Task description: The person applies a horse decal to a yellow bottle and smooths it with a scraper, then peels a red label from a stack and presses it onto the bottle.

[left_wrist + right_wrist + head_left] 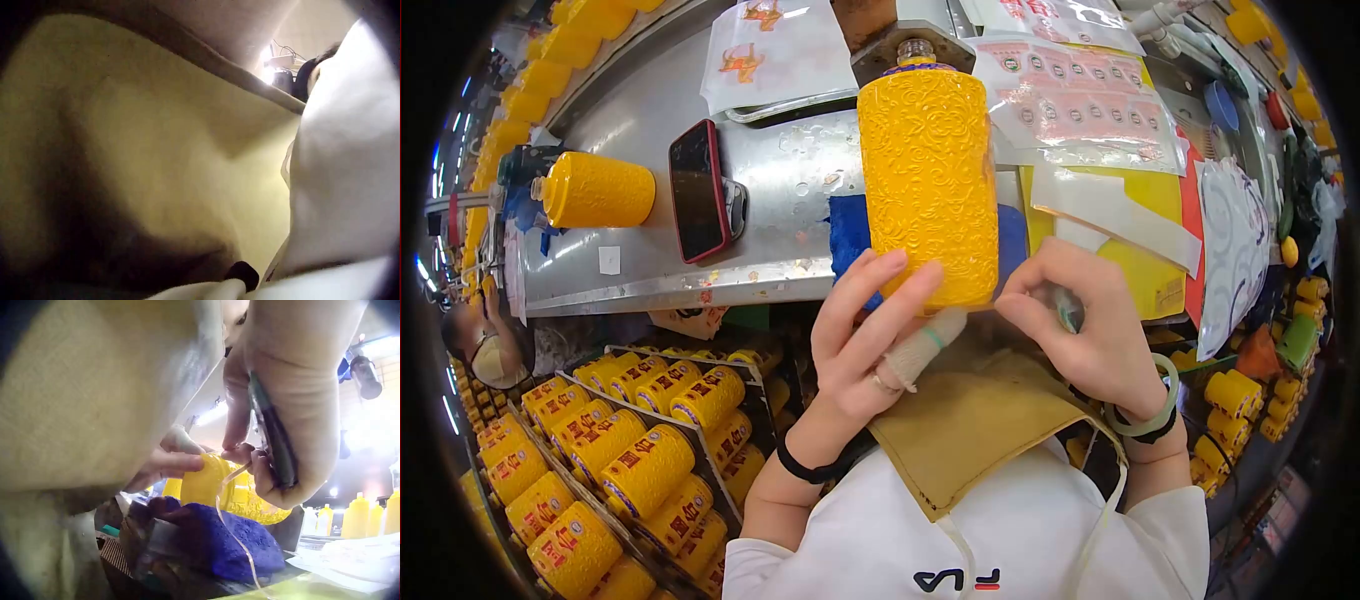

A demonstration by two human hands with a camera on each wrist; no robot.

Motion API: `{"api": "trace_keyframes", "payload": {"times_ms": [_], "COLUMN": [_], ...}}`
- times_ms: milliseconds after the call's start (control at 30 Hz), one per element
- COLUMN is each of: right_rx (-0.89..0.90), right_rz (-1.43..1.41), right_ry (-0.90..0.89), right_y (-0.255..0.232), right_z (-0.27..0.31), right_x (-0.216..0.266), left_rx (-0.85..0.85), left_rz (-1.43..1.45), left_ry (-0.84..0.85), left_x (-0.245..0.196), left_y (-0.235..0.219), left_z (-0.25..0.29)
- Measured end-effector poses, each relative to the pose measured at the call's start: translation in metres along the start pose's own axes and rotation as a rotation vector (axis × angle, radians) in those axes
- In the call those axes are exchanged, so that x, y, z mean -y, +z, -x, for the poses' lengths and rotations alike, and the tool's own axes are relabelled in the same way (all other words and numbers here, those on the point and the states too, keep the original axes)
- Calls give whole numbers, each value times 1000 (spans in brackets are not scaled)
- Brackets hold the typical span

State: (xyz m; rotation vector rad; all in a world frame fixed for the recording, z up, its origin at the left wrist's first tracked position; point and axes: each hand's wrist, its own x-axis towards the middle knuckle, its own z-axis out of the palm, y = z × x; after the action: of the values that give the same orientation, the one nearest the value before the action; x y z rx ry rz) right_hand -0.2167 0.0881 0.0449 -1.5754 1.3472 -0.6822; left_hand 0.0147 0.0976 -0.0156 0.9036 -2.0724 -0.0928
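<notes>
An embossed yellow bottle lies with its neck toward a metal fixture. My left hand rests its extended fingers on the bottle's base end; a bandaged digit lies beside that end. My right hand is just right of the base. In the right wrist view, the right hand pinches a thin strip near the yellow bottle, with a dark, green-tipped tool tucked in its palm. The left wrist view shows mostly apron, without the left hand.
On the metal table are a phone, another yellow bottle and blue cloth. Printed sheets lie to the right. A rack at lower left holds several yellow containers.
</notes>
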Motion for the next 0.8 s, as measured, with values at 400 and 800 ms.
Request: {"api": "trace_keyframes", "payload": {"times_ms": [400, 800], "right_rx": [17, 38], "right_rz": [-4, -11], "right_ry": [15, 36], "right_y": [-3, -5], "right_z": [-1, -2], "right_x": [-3, -2], "left_rx": [-171, -194], "left_rz": [90, 201], "left_ry": [-141, -414], "left_x": [0, -10], "left_y": [11, 15], "left_z": [16, 16]}}
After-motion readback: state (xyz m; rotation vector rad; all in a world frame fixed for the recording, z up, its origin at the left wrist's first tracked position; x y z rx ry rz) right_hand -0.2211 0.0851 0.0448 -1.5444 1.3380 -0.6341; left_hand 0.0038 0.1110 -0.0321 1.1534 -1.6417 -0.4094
